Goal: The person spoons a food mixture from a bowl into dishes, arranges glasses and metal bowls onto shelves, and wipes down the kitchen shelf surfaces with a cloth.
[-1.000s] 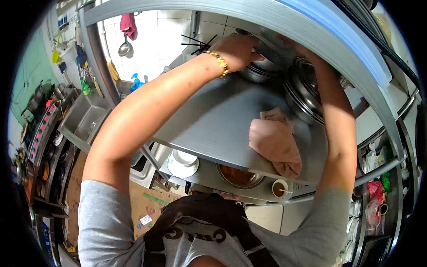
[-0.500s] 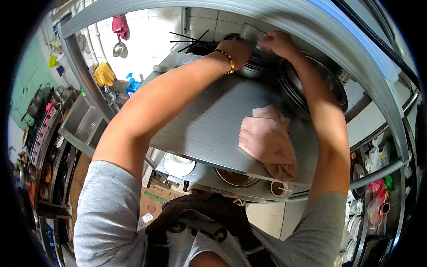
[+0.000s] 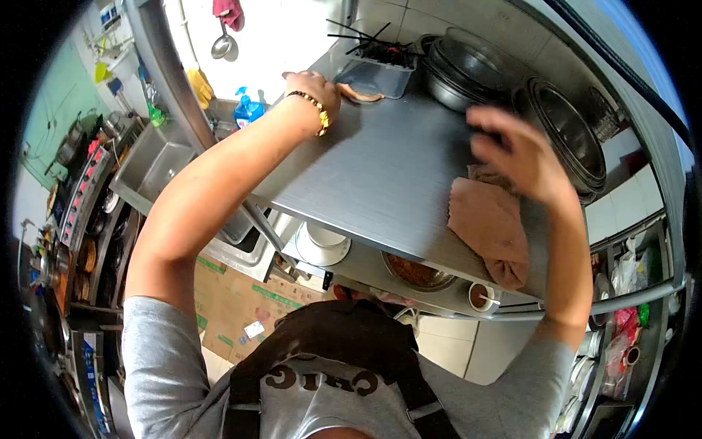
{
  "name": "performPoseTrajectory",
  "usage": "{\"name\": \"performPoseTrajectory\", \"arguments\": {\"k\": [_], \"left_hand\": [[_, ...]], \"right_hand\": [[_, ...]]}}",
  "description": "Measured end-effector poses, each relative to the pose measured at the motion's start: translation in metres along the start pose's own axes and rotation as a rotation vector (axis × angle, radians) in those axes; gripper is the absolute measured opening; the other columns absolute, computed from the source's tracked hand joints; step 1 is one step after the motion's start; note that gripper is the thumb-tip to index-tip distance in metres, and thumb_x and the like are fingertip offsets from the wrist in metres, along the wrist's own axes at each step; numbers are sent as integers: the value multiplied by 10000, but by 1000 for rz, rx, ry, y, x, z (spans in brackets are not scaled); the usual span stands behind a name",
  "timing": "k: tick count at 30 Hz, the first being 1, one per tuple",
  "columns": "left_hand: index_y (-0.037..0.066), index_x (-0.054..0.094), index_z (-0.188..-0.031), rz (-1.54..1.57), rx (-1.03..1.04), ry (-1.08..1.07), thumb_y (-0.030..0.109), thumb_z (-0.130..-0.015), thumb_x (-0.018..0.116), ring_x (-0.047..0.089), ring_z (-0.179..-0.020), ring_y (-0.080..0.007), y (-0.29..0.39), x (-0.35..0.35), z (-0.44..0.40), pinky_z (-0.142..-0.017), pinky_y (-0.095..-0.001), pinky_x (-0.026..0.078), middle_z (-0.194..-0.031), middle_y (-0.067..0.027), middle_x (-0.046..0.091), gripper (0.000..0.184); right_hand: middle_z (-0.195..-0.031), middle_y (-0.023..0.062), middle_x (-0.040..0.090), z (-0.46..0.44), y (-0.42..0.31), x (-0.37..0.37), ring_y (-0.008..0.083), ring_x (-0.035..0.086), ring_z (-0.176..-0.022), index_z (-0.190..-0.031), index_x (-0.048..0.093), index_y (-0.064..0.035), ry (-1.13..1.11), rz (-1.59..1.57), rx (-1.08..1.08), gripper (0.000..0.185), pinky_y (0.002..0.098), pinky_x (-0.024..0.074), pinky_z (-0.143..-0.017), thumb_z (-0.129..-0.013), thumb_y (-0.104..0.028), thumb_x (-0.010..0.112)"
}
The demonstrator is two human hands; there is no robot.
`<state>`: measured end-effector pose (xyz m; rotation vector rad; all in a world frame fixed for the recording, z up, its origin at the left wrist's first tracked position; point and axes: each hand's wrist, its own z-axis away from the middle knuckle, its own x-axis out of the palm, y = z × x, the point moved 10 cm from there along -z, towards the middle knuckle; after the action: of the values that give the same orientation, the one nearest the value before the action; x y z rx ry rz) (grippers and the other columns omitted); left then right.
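Observation:
My left hand (image 3: 316, 96), with a beaded bracelet at the wrist, is at the back left edge of the steel table (image 3: 365, 168). Its fingers look curled, and whatever they may hold is hidden. Right beside it lies a curved brownish strip (image 3: 360, 94), in front of a clear plastic box (image 3: 387, 79). My right hand (image 3: 515, 150) is blurred and empty, fingers apart, above a folded pinkish-brown cloth (image 3: 486, 223). Behind it, a clear bowl (image 3: 472, 50) rests on top of stacked metal bowls (image 3: 447, 86).
Large metal basins (image 3: 563, 132) lean at the back right. Black sticks (image 3: 358, 38) poke up near the wall. A blue pump bottle (image 3: 248, 110) stands by the sink (image 3: 157, 164). The lower shelf holds a pan of brown food (image 3: 417, 272) and a small cup (image 3: 480, 296). A metal post (image 3: 164, 73) rises at left.
Both hands have let go of the clear bowl at the stack. My left hand has moved left to the table's edge, my right hand back toward the cloth. The view has shifted.

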<state>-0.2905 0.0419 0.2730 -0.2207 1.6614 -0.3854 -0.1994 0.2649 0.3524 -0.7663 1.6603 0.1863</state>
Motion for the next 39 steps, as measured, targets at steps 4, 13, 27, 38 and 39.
{"name": "performPoseTrajectory", "arguments": {"k": [4, 13, 27, 38, 39], "left_hand": [[105, 527, -1128, 133, -55, 99, 233, -886, 381, 530, -1065, -230, -7, 15, -27, -868, -428, 410, -1134, -98, 544, 310], [56, 569, -1052, 266, 131, 11, 181, -883, 423, 632, -821, -272, 9, -10, 13, -671, -375, 516, -925, -116, 623, 256], [30, 444, -937, 856, 284, 383, 36, -714, 572, 570, -648, -342, -66, -30, 190, -538, -403, 449, -735, -147, 542, 257], [39, 524, -861, 1141, 130, 376, 36, -697, 589, 552, -604, -305, -120, 13, 250, -530, -366, 432, -665, -111, 514, 177], [37, 529, -866, 1173, 108, 364, 30, -698, 589, 558, -592, -289, -123, 22, 256, -526, -356, 435, -653, -104, 515, 178]], "right_hand": [[-1361, 181, 339, 86, 11, 28, 325, 310, -1273, -1339, 373, -126, -117, 102, 161, 596, 386, 286, -1025, -815, -311, 587], [-1379, 213, 278, 47, 39, 69, 370, 296, -1268, -1329, 361, -102, 16, -48, 226, 534, 395, 269, -1031, -854, -291, 517], [-1327, 189, 390, -85, 21, 126, 315, 340, -1259, -1256, 452, -61, -70, -102, -40, 565, 354, 286, -1029, -745, -253, 598], [-1287, 222, 389, -171, -105, 188, 372, 381, -1191, -1241, 469, -64, -4, -234, -252, 598, 422, 329, -989, -750, -376, 609], [-1284, 207, 397, -182, -112, 191, 375, 387, -1180, -1237, 472, -64, 37, -65, -307, 580, 419, 331, -988, -760, -373, 589]]}}
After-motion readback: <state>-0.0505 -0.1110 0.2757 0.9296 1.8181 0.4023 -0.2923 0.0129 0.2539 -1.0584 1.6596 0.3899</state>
